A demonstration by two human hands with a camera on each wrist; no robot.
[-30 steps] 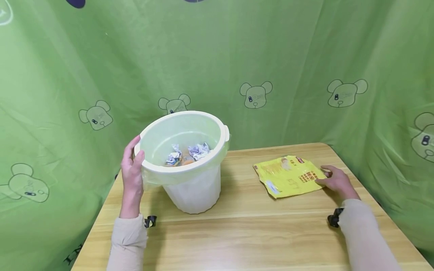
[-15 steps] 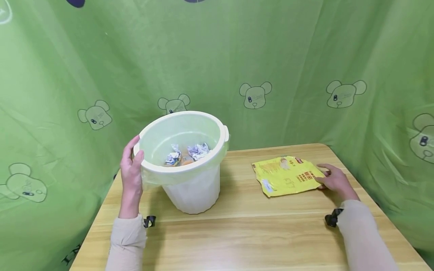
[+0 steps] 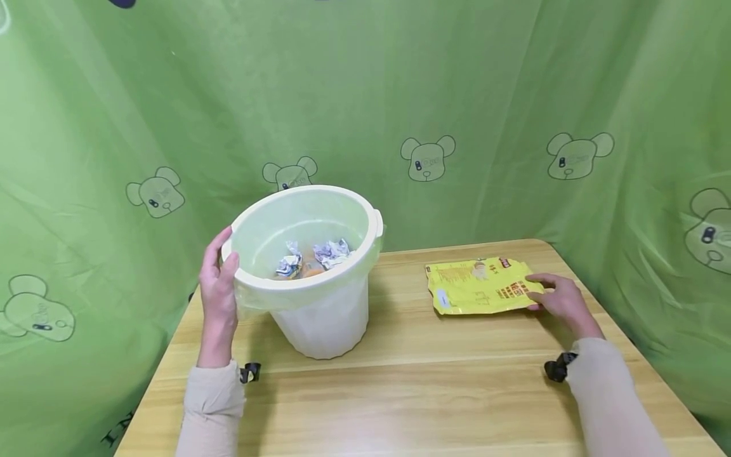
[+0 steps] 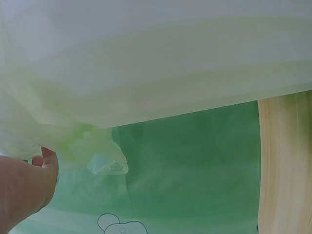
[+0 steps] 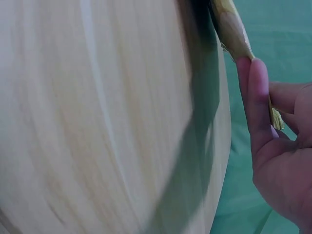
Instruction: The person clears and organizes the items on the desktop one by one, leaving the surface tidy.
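A white trash can (image 3: 325, 324) with a thin translucent liner folded over its rim stands tilted toward me on the left half of the table. My left hand (image 3: 218, 285) grips its rim at the left, thumb in front and fingers behind. Inside lie crumpled papers (image 3: 331, 252) and something orange-brown. At the right, my right hand (image 3: 562, 303) pinches the right edge of a flat yellow plastic package (image 3: 480, 285) with red print. In the right wrist view the package (image 5: 231, 29) is seen edge-on between thumb and fingers, raised off the wood.
The wooden table (image 3: 400, 393) carries the can and the package. A green curtain (image 3: 491, 95) with printed bear heads hangs close behind and at both sides. Black wrist mounts (image 3: 559, 367) sit at the sleeve cuffs.
The yellow package has come up off the table in my right hand, its near edge rising and turning slightly. My left hand keeps its hold on the can's rim.
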